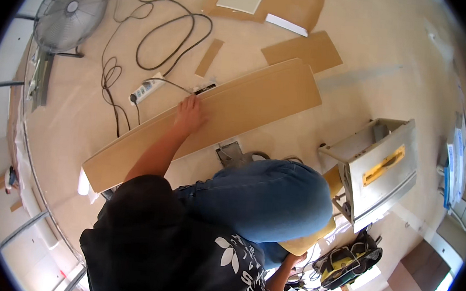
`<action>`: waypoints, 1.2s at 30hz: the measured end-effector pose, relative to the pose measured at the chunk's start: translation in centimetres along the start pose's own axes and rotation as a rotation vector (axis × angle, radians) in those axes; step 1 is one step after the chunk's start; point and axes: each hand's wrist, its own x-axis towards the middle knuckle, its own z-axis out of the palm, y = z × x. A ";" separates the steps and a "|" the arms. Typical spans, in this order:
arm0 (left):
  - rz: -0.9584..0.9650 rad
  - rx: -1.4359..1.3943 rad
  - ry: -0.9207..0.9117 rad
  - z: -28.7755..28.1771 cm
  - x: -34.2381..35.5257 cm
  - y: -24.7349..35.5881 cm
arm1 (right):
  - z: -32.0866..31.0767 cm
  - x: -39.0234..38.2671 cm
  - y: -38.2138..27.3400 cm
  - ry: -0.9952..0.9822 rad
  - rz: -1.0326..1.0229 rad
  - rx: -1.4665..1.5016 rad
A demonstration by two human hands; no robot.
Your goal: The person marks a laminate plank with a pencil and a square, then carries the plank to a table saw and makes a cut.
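A long brown cardboard-coloured panel (246, 106) lies slantwise on the floor in front of me. My left hand (190, 115) rests on its upper face, fingers stretched toward the far edge, not gripping anything. Just past that edge, beside my fingertips, a small dark object (205, 88) shows in part. Low on the right, my right hand (296, 259) is mostly hidden beside my leg, next to a tan piece (306, 241) under my knee. Whether it holds anything does not show. Between panel and knee lies a grey metal tool (231, 153), partly covered by my leg.
A white power strip (147, 88) and looped black cable (203, 35) lie beyond the panel. A round fan (71, 7) stands far left. To the right are a table saw (380, 169) with a yellow insert and a black-yellow tool bag (346, 261). Cardboard pieces (303, 49) lie farther off.
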 end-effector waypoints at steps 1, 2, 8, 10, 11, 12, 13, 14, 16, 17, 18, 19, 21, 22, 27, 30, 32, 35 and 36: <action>-0.046 -0.026 -0.040 -0.9 -0.3 0.7 | -0.2 0.0 0.0 -0.013 0.011 -0.010; -0.087 -0.052 -0.083 -1.3 -0.3 1.4 | -0.5 -0.2 0.1 -0.059 0.059 -0.061; -0.032 -0.115 -0.244 0.0 1.6 -1.0 | -1.6 -0.9 -2.8 -0.057 0.320 0.096; -0.128 -0.172 -0.338 0.7 3.9 -1.0 | -2.3 -1.7 -2.5 -0.007 0.421 0.067; -0.089 -0.263 -0.371 1.2 4.4 -2.2 | -2.5 -2.1 -2.7 0.038 0.448 0.084; -0.019 -0.266 -0.417 1.9 4.6 -3.8 | -2.6 -2.2 -3.3 -0.001 0.456 0.084; 0.095 -0.505 -0.616 2.1 6.0 -9.3 | -1.4 -0.4 -5.9 -0.040 0.437 0.142; 0.172 -0.187 -0.375 2.7 5.9 -10.7 | -0.8 0.5 -6.7 -0.014 0.399 0.190; -0.011 -0.413 -0.323 2.8 3.0 -6.1 | -3.0 0.2 -5.7 0.105 0.450 0.158; -0.099 -0.431 -0.378 2.4 2.2 -3.0 | -3.0 -1.0 -2.3 0.233 0.428 0.109; -0.043 -0.600 -0.348 0.6 1.4 -1.7 | -3.2 -1.1 -0.8 0.205 0.487 0.195; -0.008 -0.487 -0.391 -0.2 2.1 -2.2 | -2.6 -0.5 -1.2 0.285 0.614 0.406; 0.045 -0.381 -0.408 -0.7 3.2 -3.5 | -2.2 1.1 -0.3 0.448 0.545 0.403; 0.056 -0.373 -0.367 -1.0 3.8 -4.2 | -2.3 2.5 -0.6 0.506 0.422 0.624; 0.146 -0.578 -0.067 -16.3 5.2 1.1 | -14.0 7.3 -15.9 0.398 0.021 1.061; 0.026 -0.437 -0.062 -27.4 10.7 2.5 | -19.0 8.3 -25.0 0.095 -0.278 1.104; 0.172 -0.602 0.032 -34.3 12.4 6.4 | -21.4 7.7 -30.4 -0.210 -0.306 1.344; 0.228 -0.954 -0.216 -42.5 13.8 13.6 | -22.4 7.0 -37.3 -0.396 -0.539 1.381; 0.279 -1.092 -0.358 -44.8 13.2 17.0 | -23.1 6.9 -38.8 -0.466 -0.542 1.429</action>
